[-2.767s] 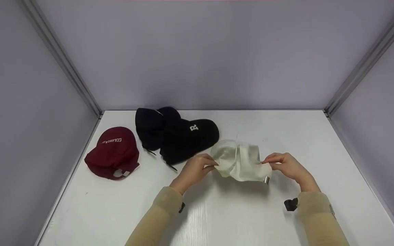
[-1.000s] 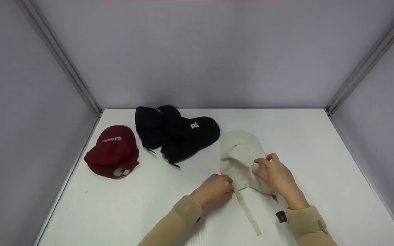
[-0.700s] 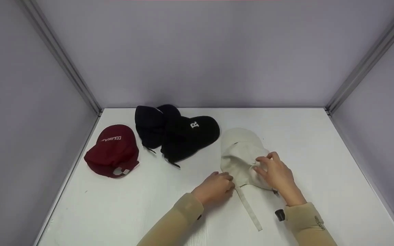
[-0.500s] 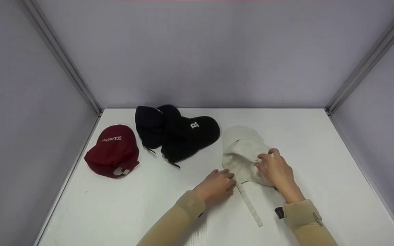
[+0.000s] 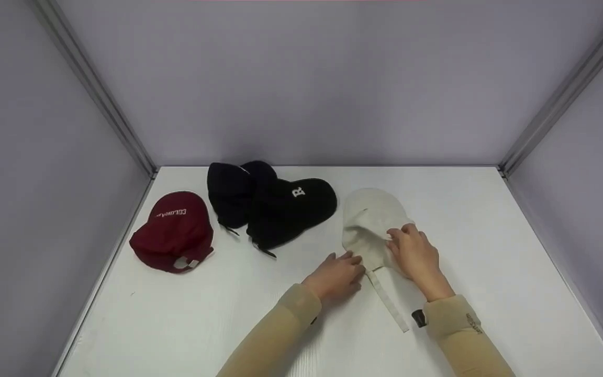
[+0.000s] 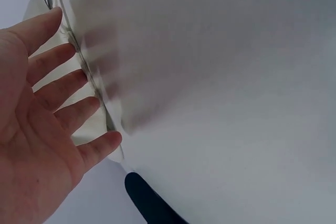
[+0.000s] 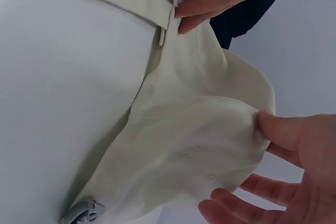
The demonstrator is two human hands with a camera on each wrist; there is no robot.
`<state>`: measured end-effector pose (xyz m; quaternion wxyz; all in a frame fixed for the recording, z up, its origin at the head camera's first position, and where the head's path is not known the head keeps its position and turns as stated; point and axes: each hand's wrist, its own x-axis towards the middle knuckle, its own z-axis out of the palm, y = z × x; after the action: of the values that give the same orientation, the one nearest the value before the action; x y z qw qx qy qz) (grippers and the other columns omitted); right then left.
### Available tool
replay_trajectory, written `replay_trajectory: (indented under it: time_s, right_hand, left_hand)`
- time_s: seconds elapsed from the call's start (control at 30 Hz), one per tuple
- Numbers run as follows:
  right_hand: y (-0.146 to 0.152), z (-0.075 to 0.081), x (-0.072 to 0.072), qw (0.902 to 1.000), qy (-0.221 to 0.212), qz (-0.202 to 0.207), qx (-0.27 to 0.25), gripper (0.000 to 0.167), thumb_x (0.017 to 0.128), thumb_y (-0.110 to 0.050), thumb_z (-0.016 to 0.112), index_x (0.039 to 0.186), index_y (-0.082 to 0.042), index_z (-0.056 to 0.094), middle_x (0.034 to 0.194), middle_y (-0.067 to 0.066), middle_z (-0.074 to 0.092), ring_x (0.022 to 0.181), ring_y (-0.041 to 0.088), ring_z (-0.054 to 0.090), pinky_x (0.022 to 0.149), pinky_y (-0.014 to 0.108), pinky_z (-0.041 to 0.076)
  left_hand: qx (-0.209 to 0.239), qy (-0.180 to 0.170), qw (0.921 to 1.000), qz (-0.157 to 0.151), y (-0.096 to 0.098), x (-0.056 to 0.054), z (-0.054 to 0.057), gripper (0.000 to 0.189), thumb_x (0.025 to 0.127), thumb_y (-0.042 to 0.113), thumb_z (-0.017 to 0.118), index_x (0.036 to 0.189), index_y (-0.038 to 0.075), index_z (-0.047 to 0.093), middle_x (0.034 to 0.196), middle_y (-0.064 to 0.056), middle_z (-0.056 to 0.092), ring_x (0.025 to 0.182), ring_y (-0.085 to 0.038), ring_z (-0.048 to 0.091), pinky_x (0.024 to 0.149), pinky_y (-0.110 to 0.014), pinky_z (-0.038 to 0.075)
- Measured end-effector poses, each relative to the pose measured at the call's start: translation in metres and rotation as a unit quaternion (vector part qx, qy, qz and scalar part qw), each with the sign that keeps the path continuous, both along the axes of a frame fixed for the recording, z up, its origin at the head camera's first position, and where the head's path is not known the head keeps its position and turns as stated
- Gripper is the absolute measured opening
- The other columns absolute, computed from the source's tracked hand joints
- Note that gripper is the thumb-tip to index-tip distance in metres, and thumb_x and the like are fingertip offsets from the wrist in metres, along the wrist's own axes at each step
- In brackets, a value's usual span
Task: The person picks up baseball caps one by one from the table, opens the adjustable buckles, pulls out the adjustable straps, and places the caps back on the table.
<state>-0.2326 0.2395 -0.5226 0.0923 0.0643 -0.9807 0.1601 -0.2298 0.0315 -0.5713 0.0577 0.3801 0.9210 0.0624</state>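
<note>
A cream baseball cap point(image 5: 368, 220) lies on the white table with its brim pointing away and its loose strap point(image 5: 388, 301) trailing toward me. My left hand point(image 5: 337, 275) rests along the cap's near left edge; in the left wrist view its fingers are straight and spread against the edge. My right hand point(image 5: 414, 254) is at the right side of the crown, which is dented. In the right wrist view, the right thumb and a finger pinch a fold of the crown point(image 7: 210, 135), and a metal buckle point(image 7: 84, 211) shows at the cap's lower edge.
A dark red cap point(image 5: 176, 230) lies at the table's left. Behind and to the right of it, a navy cap point(image 5: 228, 193) overlaps a black cap with a white letter point(image 5: 293, 212), just left of the cream cap. Grey panels point(image 5: 301, 84) wall the table's back and sides.
Earlier both hands held the cream cap up by its edges; now it lies on the table, brim away. In the last second both hands and the cap have slid slightly away from me.
</note>
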Motion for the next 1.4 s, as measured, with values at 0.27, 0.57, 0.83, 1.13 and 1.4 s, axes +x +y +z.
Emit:
replay_trajectory:
  time_s: [0.27,0.57,0.83,1.13,1.4]
  right_hand:
    - [0.010,0.001,-0.020,0.9996,-0.023,-0.012,-0.010,0.026,0.096,-0.022,0.066,0.118,-0.009,0.069,0.114,0.019,0.056,0.094,0.041,0.058,0.064,0.057,0.051]
    - [0.020,0.011,-0.042,0.9971,-0.074,-0.020,-0.001,0.031,0.097,-0.022,0.064,0.124,-0.008,0.065,0.120,0.022,0.055,0.097,0.044,0.060,0.069,0.060,0.050]
    - [0.034,0.012,-0.061,0.9964,-0.083,-0.014,0.003,0.030,0.098,-0.015,0.060,0.123,0.002,0.063,0.114,0.028,0.053,0.099,0.044,0.060,0.078,0.055,0.051]
    - [0.064,0.015,-0.076,0.9969,-0.074,-0.021,-0.015,0.029,0.098,-0.009,0.058,0.120,0.009,0.061,0.112,0.033,0.050,0.101,0.048,0.057,0.083,0.058,0.048]
    - [0.088,0.020,-0.092,0.9965,-0.075,-0.033,-0.019,0.029,0.099,-0.007,0.055,0.122,0.010,0.058,0.110,0.033,0.047,0.101,0.049,0.055,0.082,0.059,0.048]
  left_hand:
    - [0.018,0.048,0.9986,0.009,0.006,-0.008,-0.004,0.028,0.093,0.036,0.067,0.113,0.017,0.067,0.122,-0.003,0.057,0.116,-0.019,0.054,0.090,-0.040,0.047]
    - [0.002,0.017,0.9991,0.038,0.019,-0.016,-0.002,0.039,0.096,0.042,0.062,0.128,0.019,0.061,0.140,-0.001,0.050,0.133,-0.023,0.043,0.104,-0.049,0.038]
    - [-0.005,-0.015,0.9992,0.038,0.028,-0.014,0.001,0.039,0.097,0.043,0.059,0.130,0.023,0.059,0.142,-0.002,0.049,0.135,-0.024,0.041,0.106,-0.050,0.036]
    - [0.017,0.002,0.9996,0.022,0.029,-0.004,0.002,0.027,0.096,0.043,0.062,0.113,0.022,0.067,0.129,-0.001,0.057,0.123,-0.019,0.052,0.099,-0.042,0.043]
    - [0.020,0.013,0.9995,0.020,0.034,-0.005,0.003,0.029,0.097,0.044,0.060,0.118,0.025,0.066,0.127,0.002,0.058,0.118,-0.017,0.056,0.094,-0.037,0.045]
